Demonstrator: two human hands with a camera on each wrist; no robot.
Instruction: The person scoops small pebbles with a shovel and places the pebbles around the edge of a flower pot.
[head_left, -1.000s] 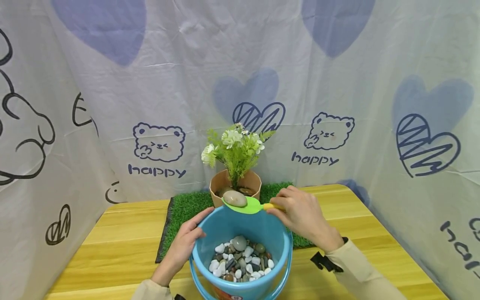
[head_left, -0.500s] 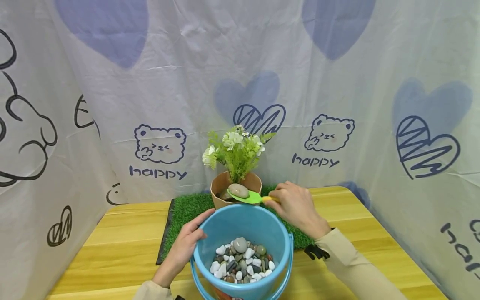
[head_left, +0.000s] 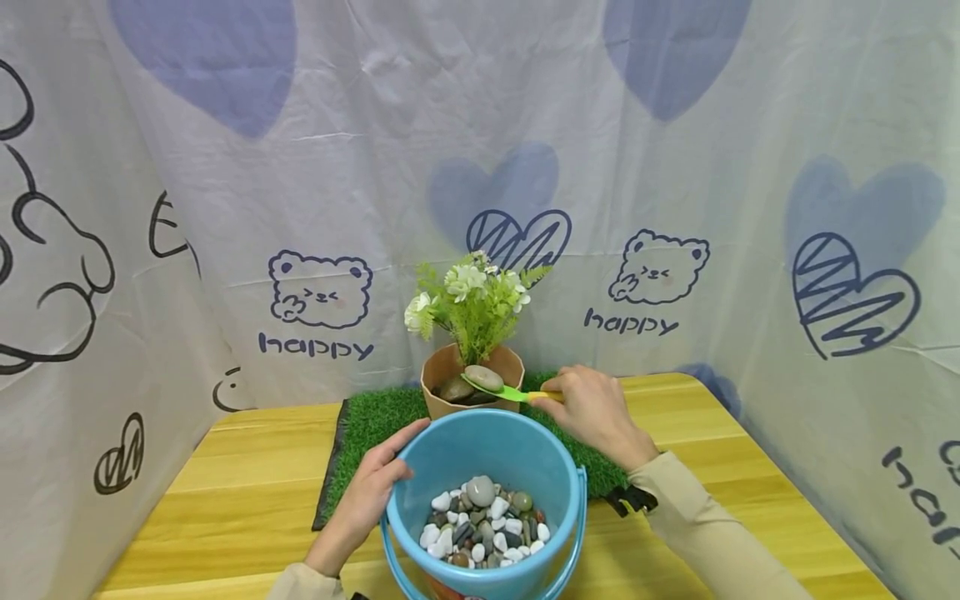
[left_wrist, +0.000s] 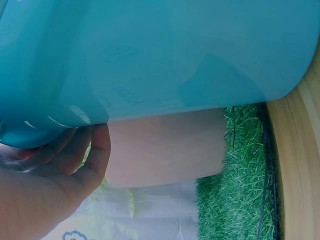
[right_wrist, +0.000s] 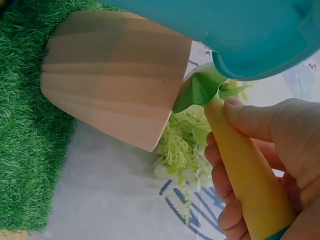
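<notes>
In the head view my right hand (head_left: 596, 412) grips the yellow handle of a small green toy shovel (head_left: 516, 394). The right wrist view shows the fingers wrapped round that handle (right_wrist: 245, 175). A big smooth stone (head_left: 483, 377) lies on the shovel's blade, which is tilted over the opening of a tan flowerpot (head_left: 442, 407). Dark stones and a leafy plant with white flowers (head_left: 465, 283) are in the pot. My left hand (head_left: 367, 483) holds the left rim of a blue bucket (head_left: 487, 433), thumb over the edge, fingers along its outside (left_wrist: 95, 155).
White, grey and brown pebbles (head_left: 480, 525) cover the bucket's bottom. The bucket's handle (head_left: 573, 542) hangs down at its side. Pot and bucket stand close together, the pot on a green turf mat (head_left: 382, 417) on a wooden table (head_left: 247, 475). Printed curtains (head_left: 375, 167) surround the table.
The shovel with its stone has moved forward from above the bucket's rim to over the pot, and its blade has turned more edge-on. My left hand stays on the bucket.
</notes>
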